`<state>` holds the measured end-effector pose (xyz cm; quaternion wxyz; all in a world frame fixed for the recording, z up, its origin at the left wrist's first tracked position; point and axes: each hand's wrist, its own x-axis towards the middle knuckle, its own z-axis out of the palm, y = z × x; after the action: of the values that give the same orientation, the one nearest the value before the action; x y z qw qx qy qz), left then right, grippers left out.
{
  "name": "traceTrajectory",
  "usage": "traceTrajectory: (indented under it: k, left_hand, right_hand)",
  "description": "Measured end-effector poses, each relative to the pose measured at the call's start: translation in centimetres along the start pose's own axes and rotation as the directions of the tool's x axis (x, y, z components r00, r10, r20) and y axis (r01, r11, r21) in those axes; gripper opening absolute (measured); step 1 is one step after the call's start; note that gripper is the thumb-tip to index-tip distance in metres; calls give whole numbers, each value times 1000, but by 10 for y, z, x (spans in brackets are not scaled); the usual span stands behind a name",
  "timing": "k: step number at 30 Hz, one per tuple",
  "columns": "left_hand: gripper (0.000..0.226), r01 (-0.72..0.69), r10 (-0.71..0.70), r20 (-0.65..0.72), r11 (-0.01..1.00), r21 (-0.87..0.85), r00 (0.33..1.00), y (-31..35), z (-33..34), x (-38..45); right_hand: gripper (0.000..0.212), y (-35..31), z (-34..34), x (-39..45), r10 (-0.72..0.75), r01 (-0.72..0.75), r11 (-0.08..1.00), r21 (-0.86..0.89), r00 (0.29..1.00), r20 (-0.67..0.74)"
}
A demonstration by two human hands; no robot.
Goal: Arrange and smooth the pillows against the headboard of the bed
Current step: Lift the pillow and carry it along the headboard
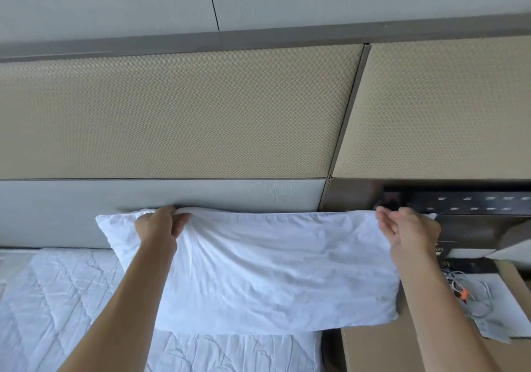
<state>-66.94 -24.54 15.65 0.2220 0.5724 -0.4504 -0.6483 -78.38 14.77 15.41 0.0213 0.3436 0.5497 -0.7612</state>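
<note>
**Pillow held up at the headboard**

Left hand [161,223] pinching the white pillow [273,271] along its top edge, fingers closed on the fabric. Right hand [408,231] gripping the top right corner. Pillow upright against the grey headboard [143,196], bottom resting on the bed [71,300], right end overhanging the desk [402,351].

creased white cloth pillow [273,271]

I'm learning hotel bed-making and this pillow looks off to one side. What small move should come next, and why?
Probably shift the pillow left. Both hands, the left hand and the right hand, pinch its top edge against the headboard, but its right end overhangs the nightstand rather than the mattress.
</note>
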Motion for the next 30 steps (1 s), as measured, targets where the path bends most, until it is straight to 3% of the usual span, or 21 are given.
traceTrajectory:
  k: [3, 10, 15, 18, 23, 26, 30]
  left_hand:
    - [7, 0, -1, 49, 1000, 20, 999, -6, -4, 4]
    - [24, -19, 11, 143, 999, 50, 990, -14, -34, 2]
    - [19, -256, 243, 91, 948, 187, 966, -22, -103, -19]
    - [27, -430, 424, 104, 820, 377, 900, -29, -163, -23]
    - [57, -499, 625, 80, 532, 685, 776, -43, -279, -17]
    - [62, -441, 641, 7, 521, 731, 767, -49, -354, -8]
    - [66, -296, 585, -211, 649, 702, 783, -74, -464, 4]
  right_hand:
    - [15, -1, -2, -3, -32, 32, 999, -11, 999, 13]
    - [27, 29, 13, -33, -69, 87, 991, -99, 983, 169]
    - [21, 74, 52, -86, -53, 179, 945, -274, 910, 412]
    - [14, 112, 89, -132, -42, 295, 895, -335, 802, 595]
    - [18, 184, 146, -229, 5, 602, 700, -384, 534, 845]
    - [30, 227, 177, -292, 23, 770, 558, -309, 357, 934]
    - [42, 292, 202, -376, 141, 881, 408, -239, 197, 970]
